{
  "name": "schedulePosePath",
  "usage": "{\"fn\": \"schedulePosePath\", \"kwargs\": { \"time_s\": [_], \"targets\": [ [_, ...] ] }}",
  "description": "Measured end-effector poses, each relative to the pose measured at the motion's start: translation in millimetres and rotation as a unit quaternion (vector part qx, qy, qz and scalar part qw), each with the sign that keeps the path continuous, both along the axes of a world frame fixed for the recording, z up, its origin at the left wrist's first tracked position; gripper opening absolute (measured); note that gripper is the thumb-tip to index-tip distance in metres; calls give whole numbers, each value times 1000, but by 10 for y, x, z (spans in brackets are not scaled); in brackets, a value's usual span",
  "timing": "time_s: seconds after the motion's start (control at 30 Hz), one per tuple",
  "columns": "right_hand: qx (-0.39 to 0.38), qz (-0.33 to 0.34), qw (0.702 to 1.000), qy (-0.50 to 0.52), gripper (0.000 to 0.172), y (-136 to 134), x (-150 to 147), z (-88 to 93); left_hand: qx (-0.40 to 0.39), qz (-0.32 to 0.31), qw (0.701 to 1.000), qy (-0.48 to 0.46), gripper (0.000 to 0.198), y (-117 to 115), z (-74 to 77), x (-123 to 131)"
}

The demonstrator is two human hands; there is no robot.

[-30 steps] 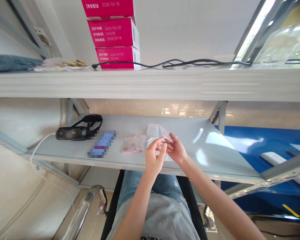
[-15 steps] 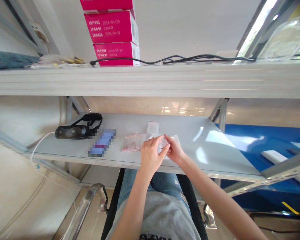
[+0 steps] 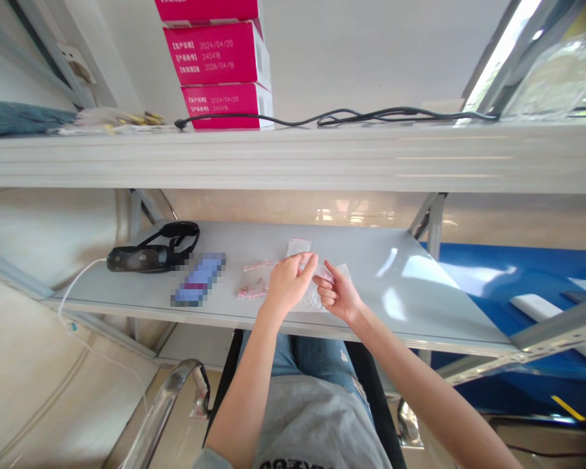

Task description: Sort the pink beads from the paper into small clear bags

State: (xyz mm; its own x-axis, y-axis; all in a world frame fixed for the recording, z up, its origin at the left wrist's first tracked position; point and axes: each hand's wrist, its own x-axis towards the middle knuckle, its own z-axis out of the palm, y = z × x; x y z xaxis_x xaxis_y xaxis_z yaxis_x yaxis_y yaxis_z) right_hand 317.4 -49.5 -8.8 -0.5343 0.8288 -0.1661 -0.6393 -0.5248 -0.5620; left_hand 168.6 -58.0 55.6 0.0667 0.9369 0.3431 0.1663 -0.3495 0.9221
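Small clear plastic bags with red zip strips lie in the middle of the grey lower shelf (image 3: 400, 273). My left hand (image 3: 286, 284) rests over the left bag (image 3: 254, 281), fingertips pinched at the edge of a clear bag (image 3: 299, 249). My right hand (image 3: 338, 294) is beside it, fingers curled, pinching another clear bag (image 3: 317, 296) against the shelf. What is inside the bags is too small to name.
A black headset-like device (image 3: 149, 251) with a white cable and a blurred blue item (image 3: 198, 280) lie at the shelf's left. Pink boxes (image 3: 219, 71) and a black cable (image 3: 342, 118) sit on the upper shelf. A blue surface (image 3: 517, 280) lies to the right.
The clear bag held up between both hands came down onto the shelf. My left hand moved left and forward over the bags; my right hand stayed near the right bag.
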Motion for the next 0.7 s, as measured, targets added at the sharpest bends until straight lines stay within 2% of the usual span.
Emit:
{"fn": "schedulePosePath", "kwargs": {
  "time_s": [0.13,0.23,0.37,0.47,0.53,0.57,0.63,0.7],
  "targets": [
    [-6,4,1000,4,45,-2,8,15,-1,9,1000,13,21,66,-42,-26],
    [-14,-25,1000,-5,42,10,16,37,3,11,1000,26,24,84,-83,-21],
    [18,-106,992,-63,42,54,43,33,15,26,999,-14,24,73,-110,-8],
    [83,-188,962,-178,44,118,102,-17,8,51,996,-69,26,94,-128,-25],
    [151,-247,906,-309,46,175,159,-63,3,59,993,-102,28,148,-160,-47],
    [191,-277,857,-391,47,206,187,-85,1,60,991,-117,29,189,-185,-57],
    [285,-309,725,-546,47,261,232,-121,2,64,987,-145,31,293,-257,-64],
    [341,-283,605,-661,45,299,247,-145,5,75,983,-168,32,416,-351,-42]
  ]
}}
